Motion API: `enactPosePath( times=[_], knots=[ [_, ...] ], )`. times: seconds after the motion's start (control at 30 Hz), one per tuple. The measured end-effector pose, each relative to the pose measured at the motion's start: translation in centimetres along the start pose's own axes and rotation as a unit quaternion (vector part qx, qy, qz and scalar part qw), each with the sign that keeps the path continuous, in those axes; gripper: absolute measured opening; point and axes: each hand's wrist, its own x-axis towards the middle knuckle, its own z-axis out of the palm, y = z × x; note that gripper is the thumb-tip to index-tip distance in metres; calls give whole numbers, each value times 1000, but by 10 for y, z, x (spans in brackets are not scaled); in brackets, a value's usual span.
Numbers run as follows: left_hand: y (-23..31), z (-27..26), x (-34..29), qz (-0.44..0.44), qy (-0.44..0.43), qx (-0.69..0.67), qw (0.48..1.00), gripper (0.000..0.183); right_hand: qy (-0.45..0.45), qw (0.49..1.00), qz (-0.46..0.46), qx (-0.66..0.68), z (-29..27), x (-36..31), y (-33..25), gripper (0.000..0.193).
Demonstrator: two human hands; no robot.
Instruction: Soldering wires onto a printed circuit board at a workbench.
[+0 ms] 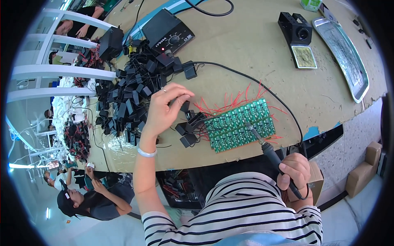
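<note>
- Centre-left: black boxes, heaped.
- Centre: your left hand, fingertips narrow; cannot tell if gripping anything.
- Right of centre: green circuit panel, flat on table.
- Lower right: your right hand grips soldering iron, tip over panel.

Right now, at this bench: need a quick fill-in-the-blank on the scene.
1. The tool in the right hand is a ____.
2. The circuit boards by its tip are coloured ____.
3. Thin wires along the boards' far edge are coloured ____.
4. In the picture, the black stand is to the ____ of the metal tray.

Missing: soldering iron; green; red; left.
</note>
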Motion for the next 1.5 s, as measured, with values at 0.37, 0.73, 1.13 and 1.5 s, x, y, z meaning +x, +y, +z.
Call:
enactPosePath(
  times=[0.37, 0.73, 1.13, 1.5],
  knots=[
    [34, 35, 21, 16, -107, -95, 990, 29, 2, 999, 32, 11, 6, 4, 7, 19],
    [19, 35, 20, -38, -64, -124, 989, 31, 9, 1000, 21, 1, 5, 9, 8, 14],
    [47, 46, 15, 128, -54, 104, 985, 15, -12, 999, 30, 18, 9, 10, 14, 20],
    [51, 55, 12, 134, -88, 112, 981, 17, -39, 999, 30, 18, 16, 16, 14, 24]
  ],
)
